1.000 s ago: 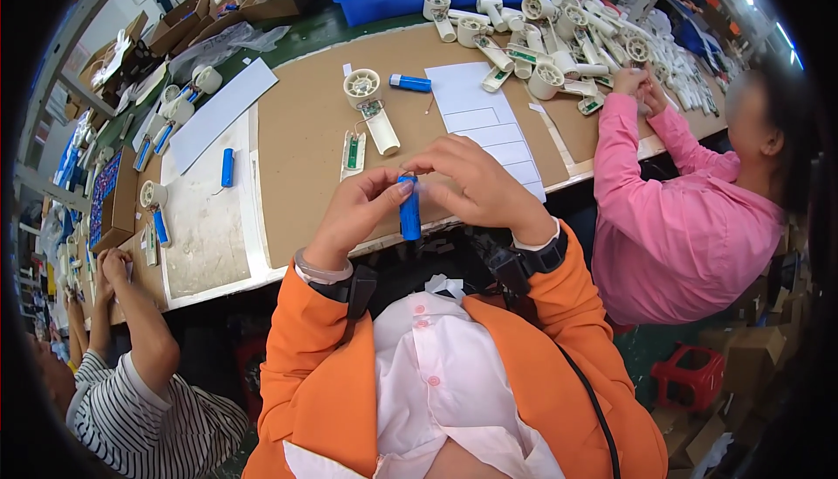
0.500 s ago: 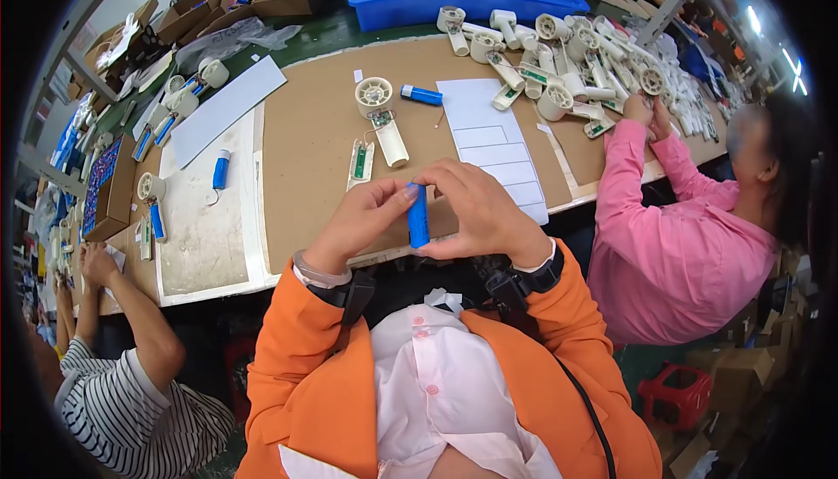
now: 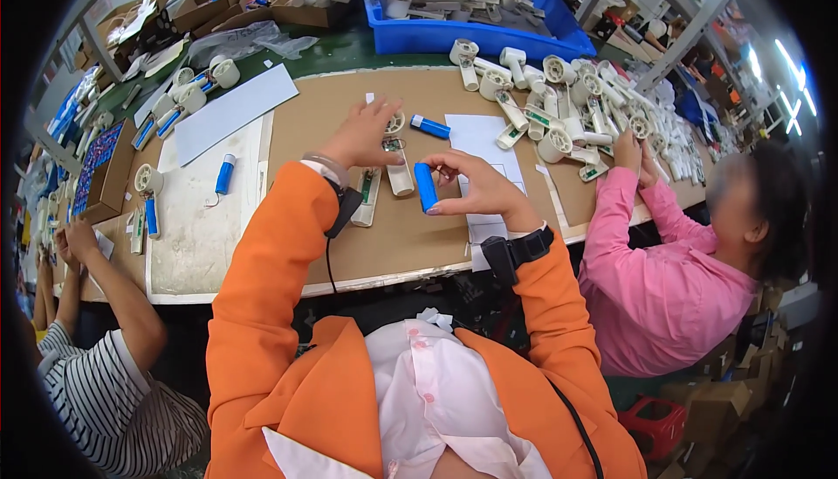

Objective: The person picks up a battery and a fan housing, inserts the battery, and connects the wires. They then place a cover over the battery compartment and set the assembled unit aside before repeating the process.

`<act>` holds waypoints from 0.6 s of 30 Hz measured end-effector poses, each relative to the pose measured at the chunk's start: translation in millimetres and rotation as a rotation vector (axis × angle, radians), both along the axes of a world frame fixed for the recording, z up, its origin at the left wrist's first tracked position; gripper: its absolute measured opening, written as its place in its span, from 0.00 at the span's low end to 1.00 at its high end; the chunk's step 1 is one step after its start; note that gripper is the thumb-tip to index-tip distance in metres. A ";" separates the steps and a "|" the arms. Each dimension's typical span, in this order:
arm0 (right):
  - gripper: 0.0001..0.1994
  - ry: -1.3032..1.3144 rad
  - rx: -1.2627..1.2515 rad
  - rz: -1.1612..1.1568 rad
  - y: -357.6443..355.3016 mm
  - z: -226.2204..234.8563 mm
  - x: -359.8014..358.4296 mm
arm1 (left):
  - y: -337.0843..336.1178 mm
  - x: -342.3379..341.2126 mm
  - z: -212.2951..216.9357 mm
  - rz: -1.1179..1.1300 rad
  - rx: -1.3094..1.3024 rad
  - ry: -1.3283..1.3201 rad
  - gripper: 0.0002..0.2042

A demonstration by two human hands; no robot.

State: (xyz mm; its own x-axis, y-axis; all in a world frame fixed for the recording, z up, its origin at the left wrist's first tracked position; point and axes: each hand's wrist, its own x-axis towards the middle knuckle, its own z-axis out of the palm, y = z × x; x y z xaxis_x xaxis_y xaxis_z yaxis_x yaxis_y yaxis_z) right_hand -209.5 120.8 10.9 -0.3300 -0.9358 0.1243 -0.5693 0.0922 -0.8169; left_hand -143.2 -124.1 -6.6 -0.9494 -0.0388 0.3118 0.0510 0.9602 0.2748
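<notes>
Our right hand [image 3: 478, 189] pinches a blue cell [image 3: 425, 186] mid-frame; our left hand [image 3: 362, 134], fingers spread, touches the white fan [image 3: 394, 123] above it.

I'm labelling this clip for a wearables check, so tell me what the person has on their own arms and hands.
Both arms are in bright orange long sleeves. The left hand is bare, with a pale band at the cuff and a black strapped device under the wrist, a thin black cable hanging from it. The right hand is bare too, with a black device strapped on the wrist.
</notes>
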 end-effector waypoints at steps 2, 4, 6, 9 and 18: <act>0.32 0.014 0.050 -0.013 -4.5 -0.9 -4.9 | -6.5 -7.4 -0.2 -0.083 0.153 -0.127 0.41; 0.32 0.006 0.068 0.008 -9.2 -2.5 -8.6 | -12.8 -6.5 -4.6 -0.099 0.174 -0.141 0.40; 0.32 -0.020 0.089 0.029 -13.2 -4.9 -12.1 | -14.0 -4.8 -1.8 -0.151 0.201 -0.180 0.40; 0.33 -0.091 0.143 0.050 -17.3 -7.1 -16.3 | -7.7 1.3 -3.2 -0.107 0.241 -0.178 0.39; 0.33 -0.155 0.049 0.075 -34.2 -26.9 -21.3 | -10.8 8.5 -20.5 -0.153 0.265 -0.092 0.37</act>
State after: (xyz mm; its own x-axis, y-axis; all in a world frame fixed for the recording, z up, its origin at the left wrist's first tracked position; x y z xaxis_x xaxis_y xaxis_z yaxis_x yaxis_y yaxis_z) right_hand -230.8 86.6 -16.0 -0.2702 -0.9623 0.0312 -0.4440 0.0958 -0.8909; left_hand -134.7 -134.9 -27.1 -0.9743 0.0380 0.2222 0.1523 0.8378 0.5243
